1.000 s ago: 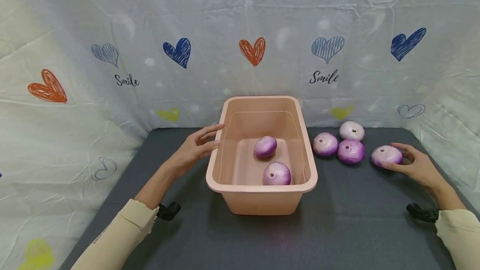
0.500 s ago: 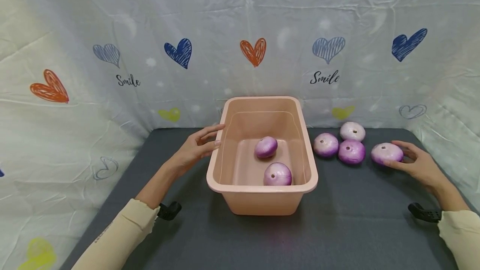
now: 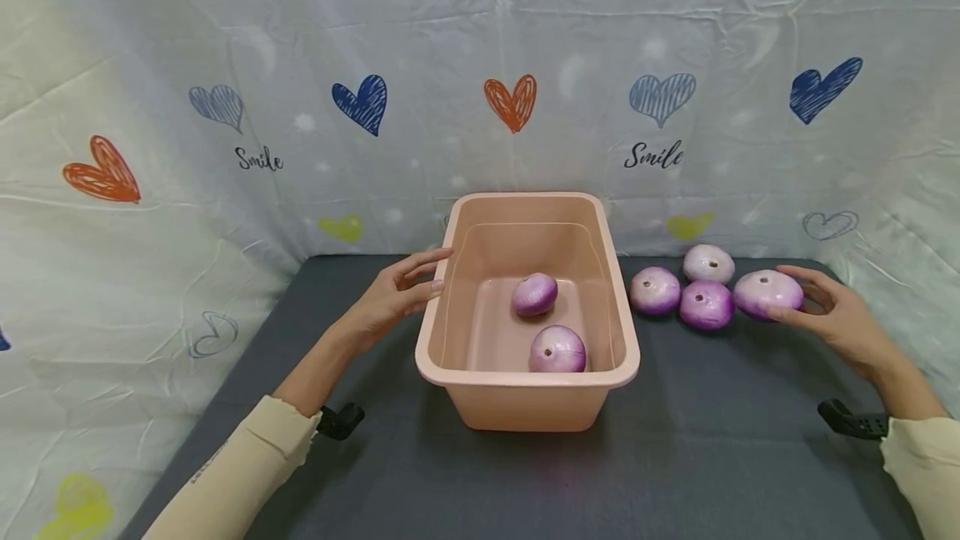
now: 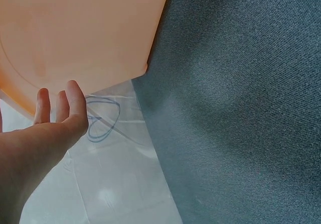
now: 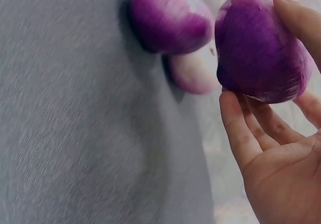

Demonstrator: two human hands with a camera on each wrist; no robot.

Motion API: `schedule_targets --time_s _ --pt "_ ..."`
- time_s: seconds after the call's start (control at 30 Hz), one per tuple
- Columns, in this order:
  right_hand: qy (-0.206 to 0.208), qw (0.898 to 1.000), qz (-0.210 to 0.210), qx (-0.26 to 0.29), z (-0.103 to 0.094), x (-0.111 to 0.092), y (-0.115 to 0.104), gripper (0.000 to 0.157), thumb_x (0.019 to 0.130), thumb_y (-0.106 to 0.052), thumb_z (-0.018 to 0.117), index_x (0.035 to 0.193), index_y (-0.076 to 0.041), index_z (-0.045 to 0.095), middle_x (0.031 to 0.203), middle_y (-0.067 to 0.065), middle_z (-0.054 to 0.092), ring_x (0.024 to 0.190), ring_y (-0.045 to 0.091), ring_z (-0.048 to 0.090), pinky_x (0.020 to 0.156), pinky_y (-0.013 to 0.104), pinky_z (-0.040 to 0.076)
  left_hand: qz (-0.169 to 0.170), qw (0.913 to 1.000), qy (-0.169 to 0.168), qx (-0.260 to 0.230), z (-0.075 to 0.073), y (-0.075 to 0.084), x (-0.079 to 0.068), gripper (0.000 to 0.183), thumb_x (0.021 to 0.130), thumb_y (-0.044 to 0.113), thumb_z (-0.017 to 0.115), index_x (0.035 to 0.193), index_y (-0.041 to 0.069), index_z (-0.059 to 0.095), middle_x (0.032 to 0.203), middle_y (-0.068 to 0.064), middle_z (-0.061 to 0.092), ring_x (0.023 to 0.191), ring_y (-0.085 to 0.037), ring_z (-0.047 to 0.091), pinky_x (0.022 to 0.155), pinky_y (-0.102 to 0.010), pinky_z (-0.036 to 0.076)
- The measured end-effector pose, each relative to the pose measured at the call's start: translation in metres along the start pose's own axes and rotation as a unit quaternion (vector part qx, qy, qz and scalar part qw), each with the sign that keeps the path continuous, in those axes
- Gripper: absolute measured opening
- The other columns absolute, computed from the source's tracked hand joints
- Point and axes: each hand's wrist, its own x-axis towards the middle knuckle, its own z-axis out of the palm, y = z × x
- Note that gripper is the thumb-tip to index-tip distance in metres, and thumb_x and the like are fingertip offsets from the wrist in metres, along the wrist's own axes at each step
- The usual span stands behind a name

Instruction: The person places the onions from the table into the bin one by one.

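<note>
A peach plastic tub (image 3: 525,401) stands in the middle of the head view, with two purple onions, one farther back (image 3: 535,294) and one nearer (image 3: 558,349), on its floor. My left hand (image 3: 390,294) touches the tub's left rim with extended, slightly bent fingers; the left wrist view shows these fingers (image 4: 75,101) against the tub's side. At the right, my right hand (image 3: 843,319) grips another purple onion (image 3: 768,294) between thumb and fingers. In the right wrist view this held onion (image 5: 261,50) appears raised off the cloth.
Three more onions, left (image 3: 656,291), back (image 3: 708,264) and front (image 3: 707,305), sit clustered between the tub and my right hand. Dark grey cloth (image 3: 360,473) covers the table. A pale curtain printed with hearts (image 3: 435,40) hangs behind and at the sides.
My right hand has lifted the onion slightly and carried it a little away from me, closer to the cluster. The left hand keeps its place on the rim.
</note>
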Motion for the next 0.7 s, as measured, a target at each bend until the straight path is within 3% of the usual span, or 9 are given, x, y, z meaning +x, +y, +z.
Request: schedule_targets --time_s 0.13,0.43,0.7 --pt "-0.009 1.000 -0.008 0.027 0.005 0.006 -0.011 0.063 0.097 0.003 0.068 0.154 -0.009 0.043 0.135 -0.007 0.048 0.111 -0.002 0.058 0.081 0.016 0.052 0.002 1.0000 -0.001 0.000 -0.001 -0.002 -0.001 0.060 0.103 0.016 0.064 0.158 0.013 0.040 0.156 -0.014 0.038 0.135 -0.033 0.048 0.104 -0.046 0.046" --pt "-0.024 0.994 -0.044 0.095 0.009 0.019 -0.036 0.063 0.093 0.014 0.064 0.151 0.001 0.042 0.134 -0.001 0.052 0.112 0.003 0.061 0.082 0.020 0.054 0.007 1.0000 -0.007 -0.001 0.000 -0.002 0.001 0.059 0.103 0.015 0.063 0.158 0.013 0.040 0.154 -0.013 0.041 0.134 -0.034 0.048 0.105 -0.047 0.045" --pt "-0.033 0.997 -0.034 0.054 0.018 0.031 -0.062 0.065 0.095 0.005 0.069 0.153 -0.008 0.042 0.143 0.001 0.044 0.117 0.000 0.056 0.085 0.019 0.053 0.005 1.0000 -0.005 -0.004 -0.001 -0.002 -0.001 0.060 0.103 0.016 0.064 0.158 0.013 0.040 0.154 -0.015 0.040 0.133 -0.034 0.049 0.105 -0.050 0.044"
